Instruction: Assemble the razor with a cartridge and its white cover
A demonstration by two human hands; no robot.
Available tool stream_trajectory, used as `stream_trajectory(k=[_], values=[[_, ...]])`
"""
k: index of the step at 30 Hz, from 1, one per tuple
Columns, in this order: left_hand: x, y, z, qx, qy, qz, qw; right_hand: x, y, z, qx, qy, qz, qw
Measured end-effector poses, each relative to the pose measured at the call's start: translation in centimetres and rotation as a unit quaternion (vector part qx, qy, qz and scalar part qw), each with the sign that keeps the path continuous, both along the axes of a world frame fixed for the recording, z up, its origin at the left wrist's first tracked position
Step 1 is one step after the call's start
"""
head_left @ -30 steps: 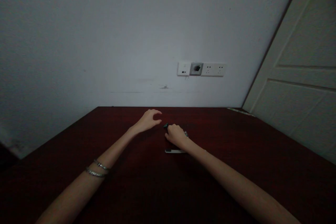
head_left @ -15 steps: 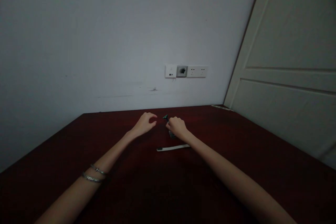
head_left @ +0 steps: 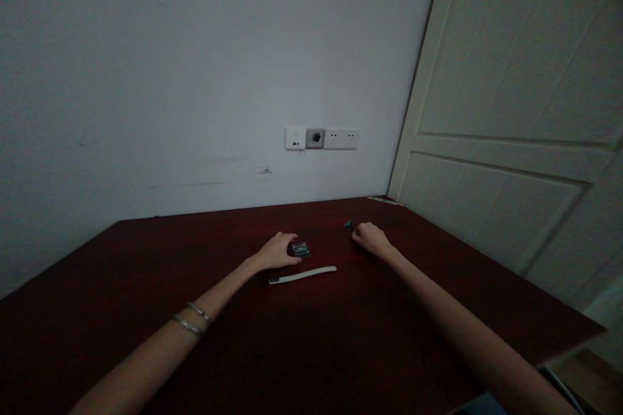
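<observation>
On the dark red table [head_left: 302,337], my left hand [head_left: 277,251] rests with its fingers curled around the left side of a small dark square case [head_left: 300,249]. My right hand [head_left: 370,238] lies farther right, fingers closed on a small dark green object [head_left: 348,225] that sticks out past the fingertips. A slim white handle-like piece [head_left: 302,275] lies flat on the table just in front of my left hand, touched by neither hand. Two thin bracelets [head_left: 193,320] circle my left forearm.
A white wall stands behind the table with a row of sockets [head_left: 321,139] on it. A pale panelled door [head_left: 516,142] closes off the right side. The table's right edge [head_left: 574,334] drops off near my right forearm.
The hands have drawn apart: my right hand moved right with the small green object. The small square case now shows beside my left hand. The view has swung right.
</observation>
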State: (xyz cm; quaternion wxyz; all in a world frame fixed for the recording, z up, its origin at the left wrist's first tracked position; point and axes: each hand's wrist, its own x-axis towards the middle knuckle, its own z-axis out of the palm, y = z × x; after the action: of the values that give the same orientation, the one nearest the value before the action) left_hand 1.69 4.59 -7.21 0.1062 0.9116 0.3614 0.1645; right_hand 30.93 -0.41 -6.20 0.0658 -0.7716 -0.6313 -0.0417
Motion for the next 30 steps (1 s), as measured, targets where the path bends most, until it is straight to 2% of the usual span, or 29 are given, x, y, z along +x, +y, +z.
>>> stream_trajectory(k=[6,13,16,19,21,25,28,30], values=[[0.3,1.0,-1.5,-0.017,-0.031,-0.019,0.999,0.7,-0.1,-1.0,-0.014,-0.006,0.0,1.0],[0.3,1.0,-1.9,-0.038,-0.066,-0.025,0.997,0.6,-0.1,-1.2,-0.008,-0.012,-0.001,1.0],[0.3,0.9,-1.8,-0.042,-0.078,-0.021,0.996,0.8,-0.3,-0.7,-0.013,-0.01,-0.006,1.0],[0.2,1.0,-1.7,-0.034,-0.096,-0.026,0.994,0.5,-0.6,0.9,0.017,-0.014,0.006,1.0],[0.3,1.1,-1.4,-0.021,-0.107,-0.036,0.993,-0.2,-0.8,2.3,0.048,-0.005,0.061,0.997],[0.7,0.4,-0.1,0.011,-0.12,-0.058,0.991,-2.7,-1.1,4.8,0.058,0.051,0.253,0.964],[1.3,-1.0,1.5,0.033,-0.116,-0.085,0.989,-4.7,-1.3,5.6,0.032,0.083,0.372,0.924],[1.7,-2.2,2.6,0.044,-0.112,-0.104,0.987,-5.6,-1.4,5.6,0.015,0.096,0.413,0.905]])
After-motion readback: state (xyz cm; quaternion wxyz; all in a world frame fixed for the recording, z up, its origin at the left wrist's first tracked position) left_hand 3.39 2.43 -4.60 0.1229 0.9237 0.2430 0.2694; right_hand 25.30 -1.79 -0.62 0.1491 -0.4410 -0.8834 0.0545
